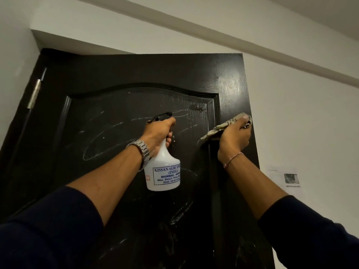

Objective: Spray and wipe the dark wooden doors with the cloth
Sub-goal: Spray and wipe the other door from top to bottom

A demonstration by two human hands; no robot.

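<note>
Item: dark wooden door (120, 117), centre frame, streaked wet. I log my left hand (158, 133), grip closed round the neck of a white spray bottle (164, 171). My right hand (234, 136) presses a patterned cloth (223, 126) against the door's right stile, fingers curled over it.

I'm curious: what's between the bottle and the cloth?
In the head view, only wet dark door lies between bottle and cloth.

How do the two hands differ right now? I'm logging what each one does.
The left hand grips the white spray bottle by its neck, clear of the door; the right hand presses the cloth against it. The left wrist wears a metal watch, the right a thin thread bracelet. Both are raised.
</note>
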